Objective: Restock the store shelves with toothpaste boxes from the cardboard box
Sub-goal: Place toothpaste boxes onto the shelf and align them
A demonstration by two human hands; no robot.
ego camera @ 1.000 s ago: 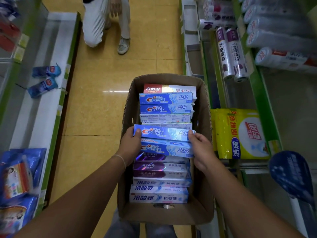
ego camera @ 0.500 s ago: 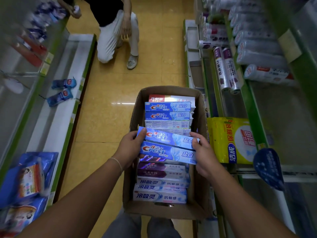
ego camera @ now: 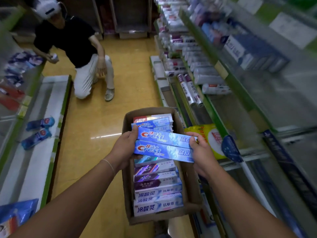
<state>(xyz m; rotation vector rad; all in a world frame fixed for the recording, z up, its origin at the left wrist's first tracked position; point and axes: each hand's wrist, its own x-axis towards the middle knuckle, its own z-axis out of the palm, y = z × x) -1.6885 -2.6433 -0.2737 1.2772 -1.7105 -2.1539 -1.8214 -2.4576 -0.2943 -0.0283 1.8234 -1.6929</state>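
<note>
Blue Crest boxes (ego camera: 164, 145), two stacked, long axis crosswise, held above the cardboard box (ego camera: 190, 182). Left hand (ego camera: 126, 148) grips their left end, right hand (ego camera: 201, 152) pinches the right end. Shelves (ego camera: 240, 93) lie rightward, nearer the right hand; yellow pack (ego camera: 208, 134) sits close.

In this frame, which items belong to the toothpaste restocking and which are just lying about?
Belongs: two blue Crest boxes, gripped by left hand and right hand; cardboard box holding more toothpaste boxes.

Bystanders: yellow package; blue tubes on the left shelf; crouching person.
</note>
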